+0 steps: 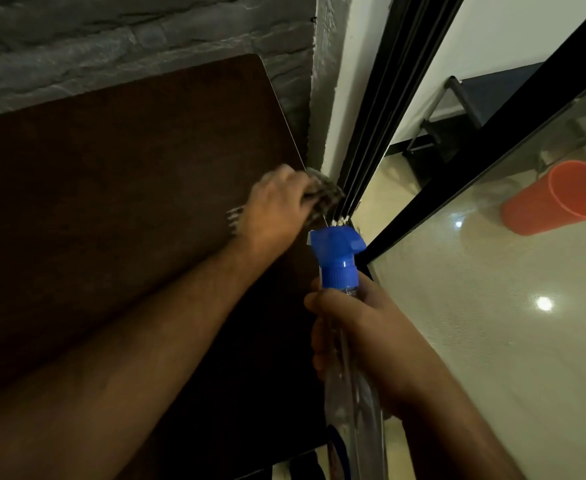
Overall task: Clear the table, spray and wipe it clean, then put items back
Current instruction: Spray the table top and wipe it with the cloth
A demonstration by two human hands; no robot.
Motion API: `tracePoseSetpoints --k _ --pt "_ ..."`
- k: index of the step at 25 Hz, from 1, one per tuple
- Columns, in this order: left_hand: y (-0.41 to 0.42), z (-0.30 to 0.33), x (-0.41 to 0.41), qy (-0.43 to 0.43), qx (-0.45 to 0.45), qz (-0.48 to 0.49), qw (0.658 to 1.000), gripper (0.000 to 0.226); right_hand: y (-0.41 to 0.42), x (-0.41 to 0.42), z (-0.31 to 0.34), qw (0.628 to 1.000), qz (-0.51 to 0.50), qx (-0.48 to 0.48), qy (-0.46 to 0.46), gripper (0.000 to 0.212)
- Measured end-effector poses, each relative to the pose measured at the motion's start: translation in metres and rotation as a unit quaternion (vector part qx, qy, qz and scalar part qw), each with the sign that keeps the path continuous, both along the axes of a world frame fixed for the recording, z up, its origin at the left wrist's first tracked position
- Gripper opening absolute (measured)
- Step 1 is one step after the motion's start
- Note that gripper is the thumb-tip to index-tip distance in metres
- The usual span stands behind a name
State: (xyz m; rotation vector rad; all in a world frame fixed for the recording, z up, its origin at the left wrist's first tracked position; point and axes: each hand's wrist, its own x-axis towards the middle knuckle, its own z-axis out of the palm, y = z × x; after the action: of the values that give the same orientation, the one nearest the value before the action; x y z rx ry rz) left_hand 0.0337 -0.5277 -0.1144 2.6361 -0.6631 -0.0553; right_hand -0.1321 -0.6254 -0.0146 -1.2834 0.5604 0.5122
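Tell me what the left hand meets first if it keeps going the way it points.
The left hand, gripping the cloth at the table's far right edge, points toward the black door frame. It would likely meet that frame first, though depth is unclear.

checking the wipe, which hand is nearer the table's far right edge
Left. The left hand holds a checked cloth at the table edge; the right hand grips the spray bottle nearer the person.

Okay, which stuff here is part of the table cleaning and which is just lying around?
Part of the job: dark table, checked cloth gripped by left hand, spray bottle held by right hand.
Lying about: orange cup, glass door.
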Motion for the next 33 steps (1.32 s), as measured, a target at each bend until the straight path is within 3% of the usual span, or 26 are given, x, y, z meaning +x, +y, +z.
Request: tracePoseSetpoints --k 2,5,9,12,13,15,17,18,21,23,27,29,33 --pt "0.022 0.001 -0.049 0.016 -0.024 -0.108 0.994 0.011 0.003 -0.004 -0.001 1.0 0.007 -0.004 -0.009 0.018" --pt "0.11 -0.004 -0.08 -0.012 -0.008 -0.094 0.995 0.02 0.007 -0.01 -0.004 1.0 0.021 0.0 -0.005 0.021" --pt "0.189 -0.001 -0.024 -0.054 0.059 0.176 0.981 0.025 0.014 -0.018 -0.002 0.998 0.053 0.007 -0.014 0.026" --pt "0.157 -0.004 0.02 -0.044 0.059 0.289 0.954 0.029 0.021 -0.025 -0.001 0.998 0.063 0.001 -0.002 0.031" --pt "0.139 -0.005 0.02 -0.044 0.051 0.269 0.961 0.028 0.025 -0.026 -0.002 0.998 0.067 0.002 0.003 0.028" --pt "0.118 -0.006 -0.016 -0.047 0.041 0.114 0.991 0.019 0.035 -0.028 -0.003 0.997 0.073 0.008 0.008 0.024" --pt "0.136 -0.009 -0.078 -0.021 0.04 -0.063 0.997 0.018 0.044 -0.03 -0.006 0.997 0.076 0.014 0.008 0.023" --pt "0.161 -0.008 -0.098 -0.018 0.037 -0.082 0.996 0.023 0.047 -0.031 -0.008 0.997 0.079 0.016 0.007 0.023" --pt "0.25 -0.002 -0.088 -0.072 0.048 0.084 0.993 0.022 0.059 -0.032 -0.012 0.997 0.077 0.024 0.007 0.023" --pt "0.289 -0.003 -0.042 -0.104 0.074 0.235 0.964 0.019 0.07 -0.033 -0.014 0.997 0.076 0.021 0.005 0.028" --pt "0.28 -0.01 0.046 -0.086 0.059 0.366 0.925 0.04 0.092 -0.032 -0.013 0.998 0.059 0.024 0.006 0.022" --pt "0.238 -0.013 0.052 -0.072 0.052 0.333 0.939 0.041 0.099 -0.033 -0.007 0.999 0.047 0.019 0.005 0.021" --pt "0.134 -0.004 -0.016 -0.074 0.008 0.129 0.989 0.027 0.104 -0.042 0.006 1.0 0.031 -0.001 -0.002 0.023"
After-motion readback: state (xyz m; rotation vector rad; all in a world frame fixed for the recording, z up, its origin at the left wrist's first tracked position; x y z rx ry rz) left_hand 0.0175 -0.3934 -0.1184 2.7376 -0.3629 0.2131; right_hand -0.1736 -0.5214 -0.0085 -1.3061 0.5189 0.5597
